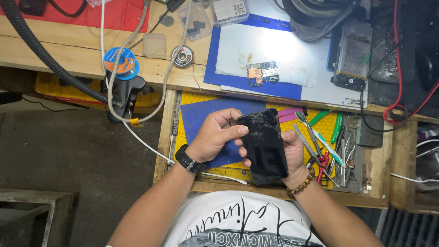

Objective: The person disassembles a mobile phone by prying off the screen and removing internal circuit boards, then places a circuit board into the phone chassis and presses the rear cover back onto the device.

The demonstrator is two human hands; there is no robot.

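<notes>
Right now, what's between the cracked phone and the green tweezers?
In the head view, the right hand and grey tweezers lie between the cracked phone and the green tweezers.

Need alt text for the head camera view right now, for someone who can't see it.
Seen from above, a person's left hand and right hand hold a black phone with a cracked screen over an open drawer of tweezers and small tools. On the wooden bench behind lie a small circuit board, solder spools and cables.
</notes>
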